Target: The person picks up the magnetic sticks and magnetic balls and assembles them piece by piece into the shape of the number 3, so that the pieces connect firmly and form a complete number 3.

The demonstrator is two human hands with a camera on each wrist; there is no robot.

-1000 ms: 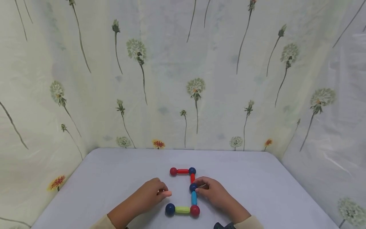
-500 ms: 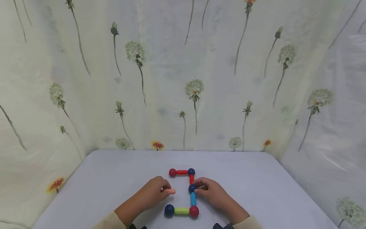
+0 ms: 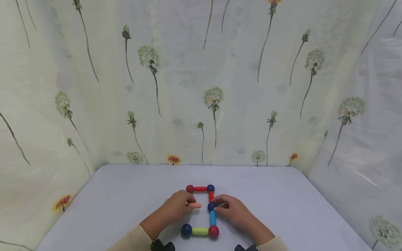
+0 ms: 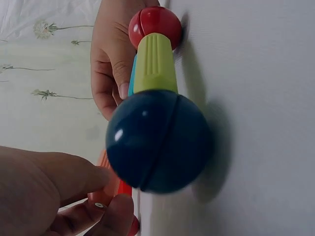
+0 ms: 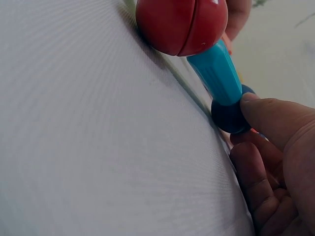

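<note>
My left hand [image 3: 176,209] pinches a salmon-orange magnetic rod [image 3: 196,205], its free end pointing right. The rod's far end stands apart from the dark blue middle ball [image 3: 211,206]. My right hand [image 3: 233,211] grips that ball between thumb and fingers. A red rod [image 3: 211,196] runs from it to a blue ball [image 3: 210,188], then another red rod [image 3: 200,189] leads to a red ball [image 3: 190,188]. Nearer me, a light blue rod [image 5: 216,73] joins the middle ball to a red ball [image 5: 182,22]. A lime green rod [image 4: 155,64] ends in a large blue ball [image 4: 160,140].
The linked balls and rods lie on a white table [image 3: 135,184]. Behind it hangs a pale curtain [image 3: 182,87] printed with dandelions. Dark wrist straps [image 3: 162,245] show at the bottom edge.
My left hand has moved right and slightly away from me, carrying the orange rod toward the middle blue ball. My right hand keeps its grip on that ball.
</note>
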